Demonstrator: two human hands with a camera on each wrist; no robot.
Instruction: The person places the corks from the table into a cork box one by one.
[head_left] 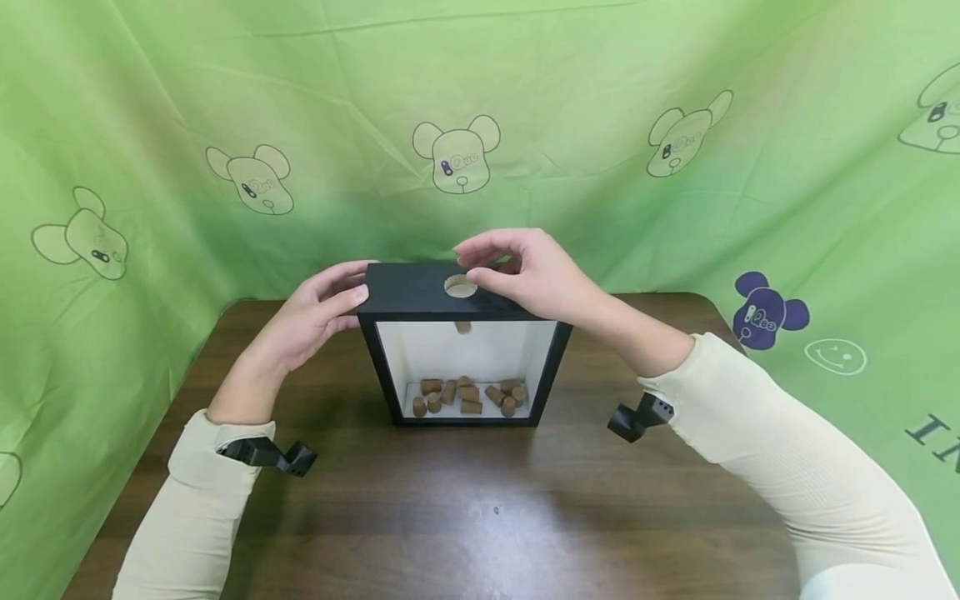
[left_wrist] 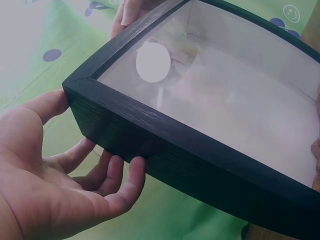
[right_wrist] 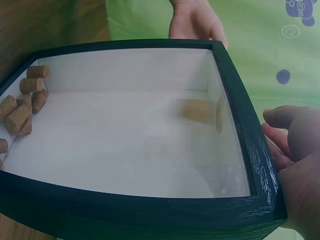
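Note:
A black-framed display box (head_left: 453, 421) with a clear front and a white back stands upright on the table. A round hole (head_left: 461, 286) is cut in its top. Several corks (head_left: 470, 394) lie on its floor, and one blurred cork (right_wrist: 198, 111) is in the air just under the hole. My left hand (head_left: 318, 312) holds the upper left side, thumb and fingertips on the frame (left_wrist: 135, 132). Over the top, right of the hole, my right hand (head_left: 525, 267) hovers with bent fingers and thumb apart. Nothing shows between them.
The brown wooden table (head_left: 450, 508) extends around the box. A green cloth (head_left: 360, 75) printed with bear heads hangs behind and at both sides. Small black camera mounts (head_left: 637, 418) sit on both wrists, over pale sleeves (head_left: 757, 425).

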